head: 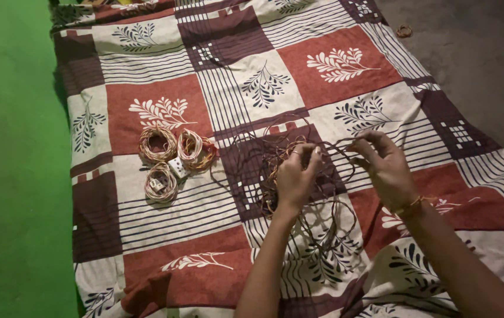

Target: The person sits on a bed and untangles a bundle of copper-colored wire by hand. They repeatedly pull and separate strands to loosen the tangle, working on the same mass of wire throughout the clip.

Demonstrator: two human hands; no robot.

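Note:
Both hands work at a loose tangle of thin brown and orange wire [317, 194] lying on a patterned bedsheet [205, 88]. My left hand [295, 176] is closed around a bunch of the wire, a ring on one finger. A strand stretches from it across to my right hand [384, 168], which pinches it between the fingertips; a thread band circles that wrist. Left of the tangle lie three neat wire coils [172, 156] with a small white plug box [178, 166] among them.
The sheet, checked in red, brown and cream with leaf prints, lies between a green floor [10, 176] on the left and grey ground [476, 65] at the right. A small ring-shaped object [404, 30] rests on the grey ground at the top right.

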